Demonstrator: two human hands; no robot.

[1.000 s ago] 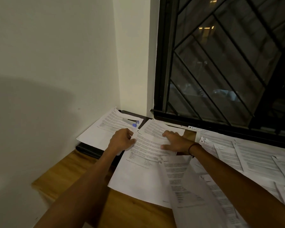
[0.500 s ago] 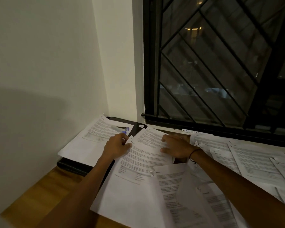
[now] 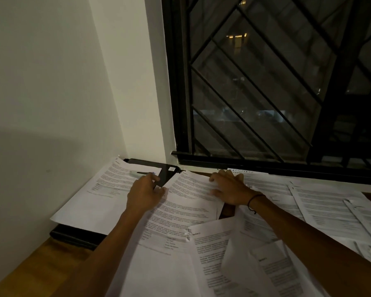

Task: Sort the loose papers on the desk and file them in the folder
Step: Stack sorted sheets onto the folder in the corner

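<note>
White printed sheets cover most of the wooden tabletop (image 3: 36, 266) — loose papers (image 3: 321, 202) fanned out to my right, more overlapping near me. My right hand (image 3: 230, 189) lies flat, fingers spread, pinning the top sheet (image 3: 191, 185) so it doesn't slide, I'd say. Left hand (image 3: 144, 195) w/ fingers curled at that sheet's left edge, prob. pinching it to lift; grip itself is hidden behind my knuckles. Black folder (image 3: 165, 173) sits in the far-left corner by the wall — half buried under another page (image 3: 107, 189) w/ a pen (image 3: 140, 173) on top. That page & pen block filing, so they likely need shifting first.
</note>
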